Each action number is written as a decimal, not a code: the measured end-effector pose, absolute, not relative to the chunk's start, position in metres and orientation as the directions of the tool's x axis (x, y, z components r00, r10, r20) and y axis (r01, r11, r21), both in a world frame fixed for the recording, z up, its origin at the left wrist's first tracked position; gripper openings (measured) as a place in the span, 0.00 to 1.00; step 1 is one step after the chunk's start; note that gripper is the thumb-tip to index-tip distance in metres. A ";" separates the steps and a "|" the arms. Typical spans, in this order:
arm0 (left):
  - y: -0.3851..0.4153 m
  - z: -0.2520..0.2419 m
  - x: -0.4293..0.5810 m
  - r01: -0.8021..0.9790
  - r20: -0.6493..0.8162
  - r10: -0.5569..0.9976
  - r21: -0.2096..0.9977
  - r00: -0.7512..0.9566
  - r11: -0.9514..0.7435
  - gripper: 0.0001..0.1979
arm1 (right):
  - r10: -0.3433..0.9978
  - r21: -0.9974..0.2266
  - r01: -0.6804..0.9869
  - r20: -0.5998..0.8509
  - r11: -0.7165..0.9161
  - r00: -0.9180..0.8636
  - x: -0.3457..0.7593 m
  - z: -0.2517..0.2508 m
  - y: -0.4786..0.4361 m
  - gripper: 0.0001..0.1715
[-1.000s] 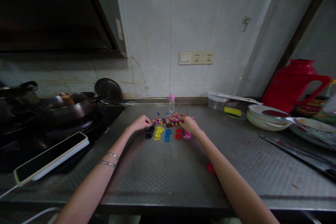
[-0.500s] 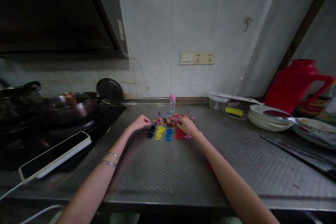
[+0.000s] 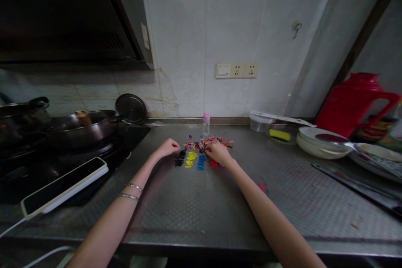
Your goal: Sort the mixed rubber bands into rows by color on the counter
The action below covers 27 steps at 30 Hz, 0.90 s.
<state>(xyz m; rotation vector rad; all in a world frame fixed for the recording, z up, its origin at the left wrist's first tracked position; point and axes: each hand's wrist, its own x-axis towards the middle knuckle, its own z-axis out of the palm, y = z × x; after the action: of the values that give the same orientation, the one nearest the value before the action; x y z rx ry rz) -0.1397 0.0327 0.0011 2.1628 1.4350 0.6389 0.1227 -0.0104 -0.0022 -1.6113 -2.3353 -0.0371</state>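
A heap of small mixed-colour pieces [image 3: 195,146], looking like little rubber bands, lies on the metal counter [image 3: 176,205]. In front of it are sorted piles: black [image 3: 180,158], yellow [image 3: 191,159], blue [image 3: 201,162] and red [image 3: 213,163]. My right hand [image 3: 220,152] reaches into the heap's right side, fingers bent down and together. It partly covers the red pile and hides what its fingertips hold, if anything. My left hand [image 3: 168,148] hovers by the black pile with its fingers curled closed; whatever is in them does not show.
A small clear bottle with a pink cap [image 3: 206,124] stands behind the heap. Left are a stove with a pan [image 3: 84,127] and a phone [image 3: 64,186]. On the right are a yellow sponge [image 3: 279,135], stacked bowls [image 3: 323,146], a knife [image 3: 354,182] and a red thermos jug [image 3: 351,104].
My right hand has moved a little left in the heap, covering the pink pieces beside the red pile. My left hand has stayed nearly still by the black pile.
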 end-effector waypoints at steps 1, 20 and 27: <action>0.033 0.001 -0.140 0.715 0.124 0.929 0.606 0.348 -0.348 0.14 | 0.908 -0.141 0.918 0.261 0.371 -0.327 0.122 -0.002 -0.010 0.14; 0.037 -0.001 -0.145 0.705 0.164 0.928 0.610 0.334 -0.361 0.14 | 0.917 -0.291 0.894 0.313 0.341 -0.248 0.130 0.000 -0.006 0.18; 0.032 -0.003 -0.147 0.718 0.134 0.937 0.611 0.321 -0.333 0.13 | 0.914 -0.502 0.784 0.355 0.365 -0.197 0.134 0.000 0.001 0.17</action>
<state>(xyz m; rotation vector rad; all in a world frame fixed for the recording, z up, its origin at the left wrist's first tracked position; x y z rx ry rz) -0.1470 0.0318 -0.0032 2.1489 1.4610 0.6634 0.1339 0.0009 0.0002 -1.4642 -2.0268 0.2782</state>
